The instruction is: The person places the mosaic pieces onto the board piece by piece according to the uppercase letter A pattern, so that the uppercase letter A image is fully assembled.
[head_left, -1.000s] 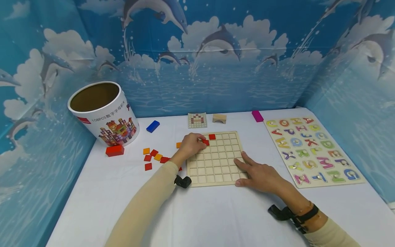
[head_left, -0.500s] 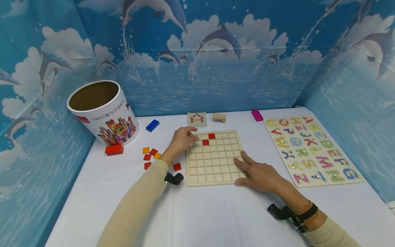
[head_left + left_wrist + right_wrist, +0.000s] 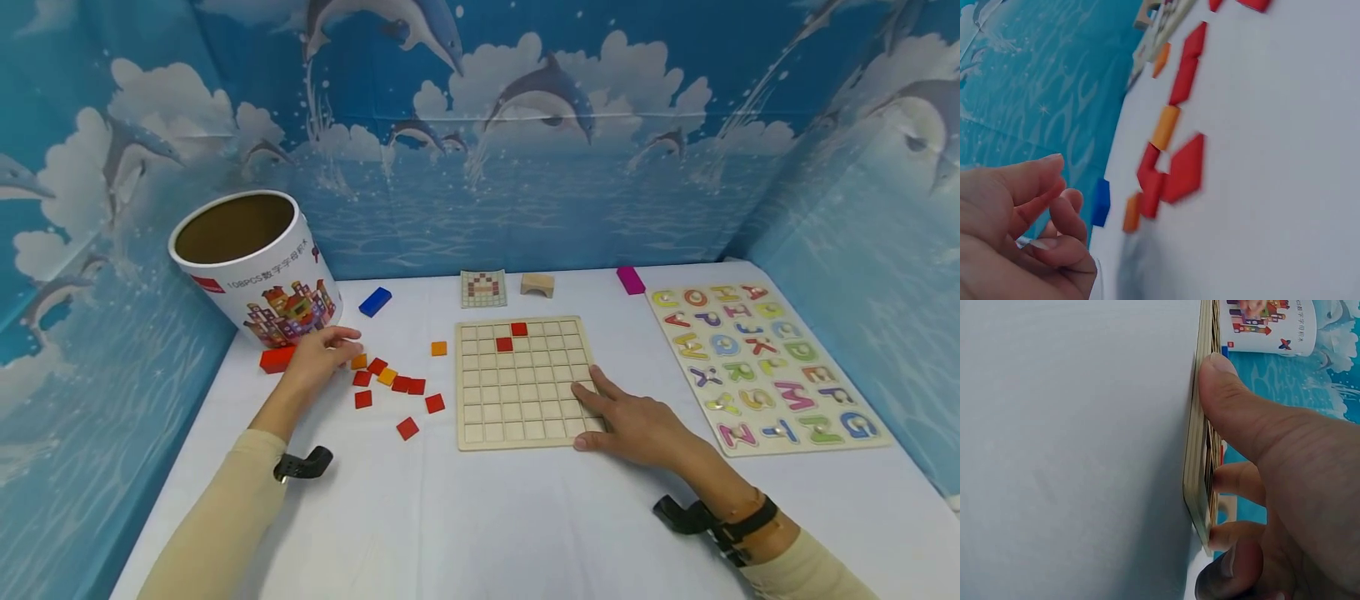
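My left hand (image 3: 318, 357) hovers beside an orange tile (image 3: 359, 362) at the left of a scatter of loose tiles. In the left wrist view its fingers curl loosely, and nothing shows between them. Several red tiles (image 3: 1188, 165) and a few orange ones lie flat on the white cloth. A wooden grid board (image 3: 517, 408) lies right of them, with two red tiles (image 3: 504, 344) in its upper cells. With spread fingers, my right hand (image 3: 633, 425) rests on the board's lower right corner. Its thumb (image 3: 1219, 378) touches the near edge.
A big printed bucket (image 3: 258, 267) stands back left, a red block (image 3: 277, 359) at its foot. Behind the grid are a blue block (image 3: 375, 302), a pattern card (image 3: 483, 289), a wooden arch (image 3: 537, 285) and a magenta block (image 3: 631, 280). An alphabet puzzle (image 3: 765, 367) lies right.
My left hand has left the grid board, where it was at a red tile in the upper left cells, and moved left to the loose tiles. My right hand stays put.
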A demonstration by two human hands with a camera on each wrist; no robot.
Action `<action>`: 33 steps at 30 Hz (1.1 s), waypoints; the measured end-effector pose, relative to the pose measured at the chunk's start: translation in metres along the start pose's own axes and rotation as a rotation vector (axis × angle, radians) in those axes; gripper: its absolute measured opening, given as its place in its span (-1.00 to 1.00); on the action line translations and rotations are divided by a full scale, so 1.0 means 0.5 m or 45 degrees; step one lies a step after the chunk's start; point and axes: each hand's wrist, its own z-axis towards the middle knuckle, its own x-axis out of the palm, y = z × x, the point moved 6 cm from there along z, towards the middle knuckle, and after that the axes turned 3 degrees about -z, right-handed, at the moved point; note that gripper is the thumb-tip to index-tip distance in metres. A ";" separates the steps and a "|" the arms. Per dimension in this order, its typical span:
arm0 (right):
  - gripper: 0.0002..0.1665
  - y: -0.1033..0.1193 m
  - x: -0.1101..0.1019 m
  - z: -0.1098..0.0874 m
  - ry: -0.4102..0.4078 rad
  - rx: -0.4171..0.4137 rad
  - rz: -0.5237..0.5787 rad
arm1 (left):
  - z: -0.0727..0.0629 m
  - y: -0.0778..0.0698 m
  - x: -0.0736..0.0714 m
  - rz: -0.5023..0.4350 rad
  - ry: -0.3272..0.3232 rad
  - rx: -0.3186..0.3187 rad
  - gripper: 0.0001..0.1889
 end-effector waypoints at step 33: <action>0.10 0.001 0.000 -0.001 -0.003 -0.015 0.016 | -0.085 0.062 0.038 0.446 0.084 0.137 -0.69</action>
